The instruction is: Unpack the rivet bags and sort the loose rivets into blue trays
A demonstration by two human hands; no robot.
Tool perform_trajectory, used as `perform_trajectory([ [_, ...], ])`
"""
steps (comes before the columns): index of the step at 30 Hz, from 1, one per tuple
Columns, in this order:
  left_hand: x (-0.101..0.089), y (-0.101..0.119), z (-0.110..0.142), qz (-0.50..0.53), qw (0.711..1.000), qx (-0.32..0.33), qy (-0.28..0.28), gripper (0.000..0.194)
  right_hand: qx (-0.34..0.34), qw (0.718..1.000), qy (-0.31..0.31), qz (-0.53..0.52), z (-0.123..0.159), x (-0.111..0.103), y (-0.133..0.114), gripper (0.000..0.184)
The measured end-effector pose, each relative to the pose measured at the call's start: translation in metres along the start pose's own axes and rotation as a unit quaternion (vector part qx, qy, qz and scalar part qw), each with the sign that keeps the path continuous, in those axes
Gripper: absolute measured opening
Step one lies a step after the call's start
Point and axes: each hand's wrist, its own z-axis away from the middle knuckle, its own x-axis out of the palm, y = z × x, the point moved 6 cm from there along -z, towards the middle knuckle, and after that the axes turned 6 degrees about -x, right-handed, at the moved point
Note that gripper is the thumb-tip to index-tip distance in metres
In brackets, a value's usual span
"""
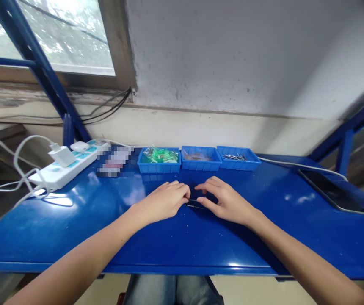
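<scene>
My left hand and my right hand meet at the middle of the blue table, fingers curled. Between their fingertips lies a small thin dark part, pinched from both sides just above the tabletop. Its shape is too small to make out. Behind the hands stand three blue trays: the left tray holds green parts, the middle tray holds brownish parts, the right tray holds small metal pieces.
A white power strip with a plugged charger and white cables lies at the back left. A dark phone rests at the right, a white cable running behind it. Blue frame posts rise on both sides.
</scene>
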Motion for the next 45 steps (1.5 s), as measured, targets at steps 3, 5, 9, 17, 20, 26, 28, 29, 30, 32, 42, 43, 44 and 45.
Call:
perform_trajectory([
  [3, -0.004, 0.001, -0.003, 0.086, 0.995, -0.022, 0.041, 0.009, -0.019, 1.0, 0.024, -0.001, -0.001, 0.0, -0.005, 0.017],
  [5, -0.006, 0.007, -0.004, 0.137, 0.988, -0.019, 0.063, 0.008, -0.031, 0.998, 0.047, 0.006, -0.001, -0.001, -0.007, 0.011],
  [9, -0.009, 0.013, -0.003, 0.187, 0.978, -0.027, 0.088, 0.009, -0.031, 0.995, 0.081, 0.041, 0.001, -0.004, -0.007, 0.014],
  [17, -0.018, 0.009, -0.002, 0.116, 0.979, -0.036, 0.161, 0.01, -0.007, 0.993, 0.104, 0.051, 0.001, -0.006, -0.004, 0.018],
  [20, -0.018, 0.005, -0.002, 0.114, 0.977, -0.059, 0.173, 0.012, -0.014, 0.992, 0.101, 0.071, 0.0, -0.004, -0.007, 0.016],
  [26, -0.014, 0.009, -0.003, 0.1, 0.987, -0.047, 0.115, 0.015, -0.051, 0.975, 0.154, 0.15, 0.004, -0.021, -0.01, 0.014],
  [28, -0.01, 0.011, -0.003, 0.06, 0.994, -0.03, 0.085, 0.016, -0.023, 0.954, 0.239, 0.181, 0.012, -0.046, 0.004, 0.013],
  [29, -0.007, 0.012, -0.002, 0.037, 0.997, -0.022, 0.069, 0.017, 0.011, 0.936, 0.286, 0.204, 0.018, -0.06, 0.016, 0.014],
  [30, -0.003, 0.013, -0.002, 0.016, 0.998, -0.015, 0.053, 0.015, 0.07, 0.908, 0.337, 0.239, 0.027, -0.074, 0.032, 0.016],
  [32, 0.004, 0.012, -0.002, -0.01, 1.0, -0.012, 0.027, 0.006, 0.206, 0.859, 0.371, 0.285, 0.045, -0.091, 0.072, 0.025],
  [42, 0.009, 0.01, 0.0, -0.043, 0.999, -0.014, 0.003, 0.005, 0.193, 0.926, 0.285, 0.156, 0.031, -0.037, 0.088, 0.048],
  [43, 0.009, 0.01, 0.0, -0.046, 0.999, -0.015, 0.012, 0.007, 0.157, 0.942, 0.267, 0.127, 0.023, -0.031, 0.073, 0.042],
  [44, 0.008, 0.009, 0.0, -0.047, 0.998, -0.019, 0.024, 0.01, 0.118, 0.959, 0.238, 0.101, 0.015, -0.025, 0.057, 0.036],
  [45, 0.007, 0.008, 0.0, -0.045, 0.998, -0.027, 0.038, 0.012, 0.077, 0.973, 0.203, 0.082, 0.009, -0.018, 0.041, 0.031],
])
